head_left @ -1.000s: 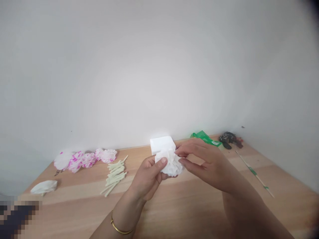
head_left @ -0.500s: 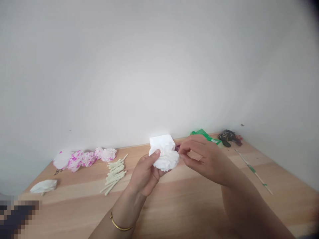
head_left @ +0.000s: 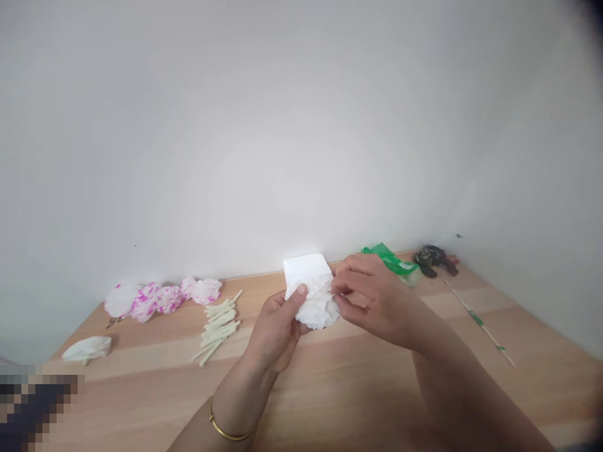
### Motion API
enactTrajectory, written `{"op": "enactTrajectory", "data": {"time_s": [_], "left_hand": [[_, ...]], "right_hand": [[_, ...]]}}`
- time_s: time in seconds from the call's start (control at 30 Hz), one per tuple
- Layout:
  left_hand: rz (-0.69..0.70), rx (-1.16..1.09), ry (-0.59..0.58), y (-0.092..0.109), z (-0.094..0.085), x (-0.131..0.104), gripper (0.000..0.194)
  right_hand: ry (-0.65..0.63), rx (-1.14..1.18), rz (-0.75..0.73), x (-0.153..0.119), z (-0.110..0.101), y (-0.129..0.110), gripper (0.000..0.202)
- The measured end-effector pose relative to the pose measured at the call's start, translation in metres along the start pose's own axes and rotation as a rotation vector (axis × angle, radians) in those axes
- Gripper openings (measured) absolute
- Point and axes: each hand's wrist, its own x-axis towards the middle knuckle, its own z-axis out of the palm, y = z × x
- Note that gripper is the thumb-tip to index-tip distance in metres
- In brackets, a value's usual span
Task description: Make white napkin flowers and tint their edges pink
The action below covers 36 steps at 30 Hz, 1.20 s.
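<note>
One ruffled white paper bundle, held above the wooden table, between our two hands.
Our left hand pinches it, thumb on top, fingers beneath; our right hand has its fingers half-curled, slightly parted, at the right edge, and whether they grip a layer we cannot make out. Likely hazards: tearing, should we tug too hard; slipping folds, should our left thumb slacken.
</note>
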Motion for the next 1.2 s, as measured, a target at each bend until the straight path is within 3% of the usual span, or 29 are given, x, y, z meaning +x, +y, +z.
{"op": "enactTrajectory", "data": {"time_s": [0.23,0.37,0.5,0.67,0.8,0.97,1.2], "left_hand": [[-0.022,-0.052,0.012,0.0,-0.004,-0.009,0.039],[-0.007,-0.078,0.037,-0.004,-0.008,-0.014,0.04],[0.022,-0.053,0.073,-0.013,-0.011,-0.016,0.042],[0.031,-0.01,0.029,-0.026,-0.016,-0.012,0.044],[-0.006,-0.045,0.035,-0.029,-0.023,-0.007,0.042],[-0.035,-0.066,0.068,-0.033,-0.028,-0.006,0.043],[-0.032,-0.012,0.099,-0.044,-0.027,-0.008,0.047]], "right_hand": [[-0.061,0.019,0.012,-0.001,0.0,0.001,0.008],[-0.019,0.071,0.004,-0.005,0.003,-0.005,0.009],[0.0,0.078,-0.032,-0.007,0.014,-0.013,0.01],[-0.068,-0.012,-0.039,-0.01,0.029,-0.014,0.011],[-0.111,0.046,-0.074,-0.018,0.034,-0.008,0.013],[-0.018,0.138,-0.028,-0.025,0.04,0.003,0.014],[-0.067,-0.005,0.004,-0.027,0.055,-0.004,0.016]]}}
